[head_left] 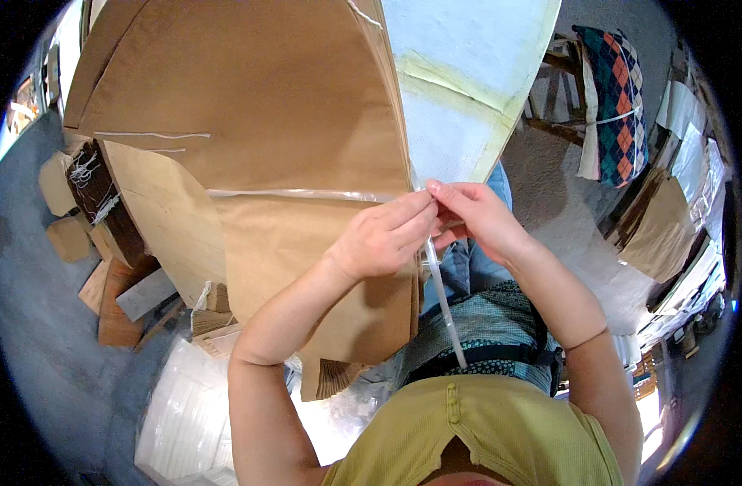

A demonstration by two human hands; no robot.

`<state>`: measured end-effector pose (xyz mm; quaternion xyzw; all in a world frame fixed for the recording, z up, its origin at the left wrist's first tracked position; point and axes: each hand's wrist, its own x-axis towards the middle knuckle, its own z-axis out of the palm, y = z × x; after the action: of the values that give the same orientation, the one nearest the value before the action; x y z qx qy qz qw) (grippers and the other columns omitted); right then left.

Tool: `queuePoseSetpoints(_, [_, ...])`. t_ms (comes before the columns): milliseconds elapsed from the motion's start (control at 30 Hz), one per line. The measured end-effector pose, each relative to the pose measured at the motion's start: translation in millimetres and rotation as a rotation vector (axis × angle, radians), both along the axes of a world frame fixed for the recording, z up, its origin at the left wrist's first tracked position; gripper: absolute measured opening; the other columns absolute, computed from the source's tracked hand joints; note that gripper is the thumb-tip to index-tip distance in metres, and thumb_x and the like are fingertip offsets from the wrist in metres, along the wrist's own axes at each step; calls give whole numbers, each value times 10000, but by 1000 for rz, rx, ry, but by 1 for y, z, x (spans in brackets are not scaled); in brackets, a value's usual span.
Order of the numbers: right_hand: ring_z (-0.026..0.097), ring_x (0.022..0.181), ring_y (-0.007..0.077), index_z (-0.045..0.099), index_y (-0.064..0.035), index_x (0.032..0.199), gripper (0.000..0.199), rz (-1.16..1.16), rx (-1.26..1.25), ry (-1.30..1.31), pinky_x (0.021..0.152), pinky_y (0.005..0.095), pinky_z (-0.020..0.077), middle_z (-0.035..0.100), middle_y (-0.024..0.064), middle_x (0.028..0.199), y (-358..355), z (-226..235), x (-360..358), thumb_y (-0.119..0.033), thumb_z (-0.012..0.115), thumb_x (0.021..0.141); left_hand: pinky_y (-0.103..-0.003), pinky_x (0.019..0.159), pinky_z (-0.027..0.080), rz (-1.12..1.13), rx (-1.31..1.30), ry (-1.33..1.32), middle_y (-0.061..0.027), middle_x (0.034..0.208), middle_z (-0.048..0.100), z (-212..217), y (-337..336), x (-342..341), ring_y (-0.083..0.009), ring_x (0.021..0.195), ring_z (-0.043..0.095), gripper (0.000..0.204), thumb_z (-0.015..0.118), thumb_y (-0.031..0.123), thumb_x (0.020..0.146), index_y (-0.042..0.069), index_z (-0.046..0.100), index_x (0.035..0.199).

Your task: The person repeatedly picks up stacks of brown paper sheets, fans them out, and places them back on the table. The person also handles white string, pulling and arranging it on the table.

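Observation:
A thick bundle of brown kraft paper [249, 89] lies before me, and a translucent plastic strip [306, 194] crosses it from side to side. At the bundle's right edge my left hand [389, 233] and my right hand [478, 217] meet, fingertips closed together on the strip. From between them a loose tail of the strip hangs down over my lap. Exactly how the strip is folded or crossed there is hidden by my fingers. Short white strings [152, 134] rest on the paper left of the strip.
Beyond my right hand lies a pale blue-white woven sheet [460, 73]. A wooden stool with a checkered cushion [618, 105] stands at the far right, near stacked paper [658, 227]. Wooden boards [124, 304] and a plastic-wrapped white bundle [184, 405] are at the left.

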<state>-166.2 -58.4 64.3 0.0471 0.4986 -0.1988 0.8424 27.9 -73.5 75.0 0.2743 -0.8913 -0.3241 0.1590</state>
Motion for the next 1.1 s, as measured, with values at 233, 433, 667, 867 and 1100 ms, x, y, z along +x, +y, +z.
queuePoseSetpoints(233, [627,846,135,634,-19,983,205,-63,-349,219,792,282,510,662,83,931,1,-3,5,-214,575,957,-392,762,538,-17,-50,31,-105,993,635,-2,-2,0,-273,971,616,239,720,167,735,32,675,927])
queuePoseSetpoints(433, [498,680,104,498,-67,909,163,-444,-396,-107,875,368,492,459,-17,697,-20,-39,12,-202,480,999,-383,659,349,297,-84,-238,-33,765,489,-7,0,15,-221,777,490,156,690,312,729,176,640,788])
queuePoseSetpoints(667, [404,599,66,489,-74,896,166,-295,-398,-26,777,332,508,411,-32,679,-24,-64,0,-212,510,985,-376,650,379,475,401,-90,-22,739,517,-18,-20,60,-231,718,494,165,573,207,887,131,663,771])
queuePoseSetpoints(867, [573,681,191,567,-11,892,192,392,-902,117,646,314,476,560,60,704,-57,-22,19,-189,533,957,-383,742,496,714,1570,288,-26,806,630,15,-27,30,-207,784,609,266,524,258,953,55,678,874])
queuePoseSetpoints(1100, [468,591,111,545,-24,900,153,594,-850,-381,525,283,393,506,62,721,-108,68,-23,-165,555,958,-403,716,497,402,1237,589,-128,907,658,75,-3,102,-225,781,613,263,616,247,909,-10,672,906])
